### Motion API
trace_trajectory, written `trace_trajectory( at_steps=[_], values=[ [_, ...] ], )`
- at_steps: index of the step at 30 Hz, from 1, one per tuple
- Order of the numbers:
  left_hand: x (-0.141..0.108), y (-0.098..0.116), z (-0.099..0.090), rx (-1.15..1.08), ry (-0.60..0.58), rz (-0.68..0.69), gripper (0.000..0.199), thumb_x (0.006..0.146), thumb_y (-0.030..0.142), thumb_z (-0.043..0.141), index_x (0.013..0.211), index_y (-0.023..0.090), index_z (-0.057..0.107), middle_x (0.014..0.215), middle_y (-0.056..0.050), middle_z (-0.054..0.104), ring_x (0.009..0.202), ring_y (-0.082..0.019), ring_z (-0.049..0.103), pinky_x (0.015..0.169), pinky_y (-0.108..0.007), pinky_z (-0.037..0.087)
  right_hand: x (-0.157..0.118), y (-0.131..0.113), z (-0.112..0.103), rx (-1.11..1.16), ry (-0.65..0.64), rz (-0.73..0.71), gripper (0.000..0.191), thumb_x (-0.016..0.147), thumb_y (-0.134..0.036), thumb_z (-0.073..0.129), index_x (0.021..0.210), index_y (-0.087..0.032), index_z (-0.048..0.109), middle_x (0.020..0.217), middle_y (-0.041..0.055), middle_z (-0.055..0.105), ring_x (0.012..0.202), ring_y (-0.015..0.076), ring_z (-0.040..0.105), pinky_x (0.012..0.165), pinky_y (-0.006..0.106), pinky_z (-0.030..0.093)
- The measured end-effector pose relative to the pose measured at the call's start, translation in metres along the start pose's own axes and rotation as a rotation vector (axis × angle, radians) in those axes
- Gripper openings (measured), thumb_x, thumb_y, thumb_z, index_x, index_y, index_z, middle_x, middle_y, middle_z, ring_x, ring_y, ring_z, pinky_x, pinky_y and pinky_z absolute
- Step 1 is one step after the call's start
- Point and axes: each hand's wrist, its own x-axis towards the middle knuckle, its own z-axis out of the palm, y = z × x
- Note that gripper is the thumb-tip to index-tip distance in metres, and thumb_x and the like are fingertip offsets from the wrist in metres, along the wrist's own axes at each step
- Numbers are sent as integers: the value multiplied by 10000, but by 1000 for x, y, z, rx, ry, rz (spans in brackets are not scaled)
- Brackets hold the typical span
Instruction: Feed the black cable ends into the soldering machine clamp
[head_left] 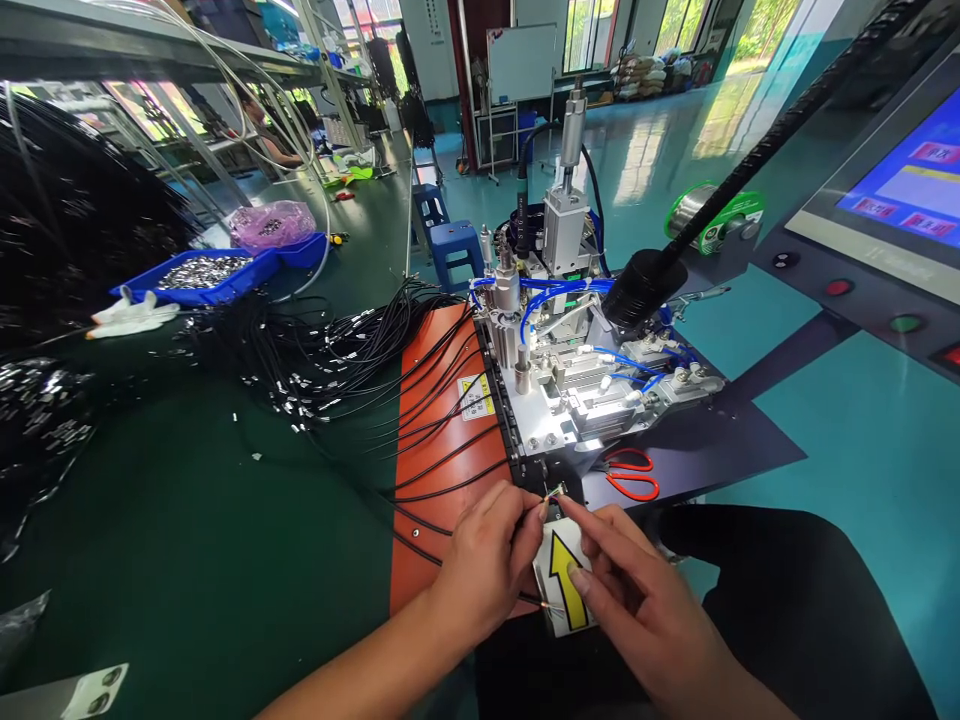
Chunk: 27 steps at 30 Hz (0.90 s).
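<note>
My left hand point(491, 540) is closed, thumb and forefinger pinching the thin wires at the end of a black cable. A tiny connector point(556, 491) sits at its fingertips, by the machine's front edge; its detail is too small to make out. My right hand point(637, 590) has its forefinger stretched out to the connector, while the thumb stands apart. Between the hands lies a white plate with a yellow arrow point(564, 570). Another cable end with bared wires point(550, 605) rests over the plate's lower part. Just beyond is a metal fixture machine point(592, 390) with blue air tubes.
Black cables point(450, 450) run across an orange board point(431, 400) to a large pile point(315, 370). Red-handled scissors point(634, 475) lie right of the plate. A blue tray of small metal parts point(202, 275) stands left. A solder spool point(709, 218) and screen point(900, 190) are right.
</note>
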Motion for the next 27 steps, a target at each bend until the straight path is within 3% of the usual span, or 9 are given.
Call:
trace_trajectory(
  at_steps=[15, 27],
  values=[
    [0, 0, 1, 12, 13, 15, 180, 1015, 258, 485, 889, 194, 598, 803, -21, 606, 754, -149, 578, 659, -251, 440, 0, 2, 5, -66, 104, -73, 475, 991, -231, 485, 1460, -304, 456, 959, 23, 505, 697, 127, 546, 600, 241, 520],
    [1, 3, -3, -12, -5, 90, 145, 1000, 220, 492, 901, 188, 593, 776, -18, 573, 701, -141, 548, 624, -245, 428, 9, -4, 3, -61, 118, -5, 304, 985, -275, 505, 1274, -259, 601, 941, 24, 551, 714, 138, 580, 639, 270, 539]
  ],
)
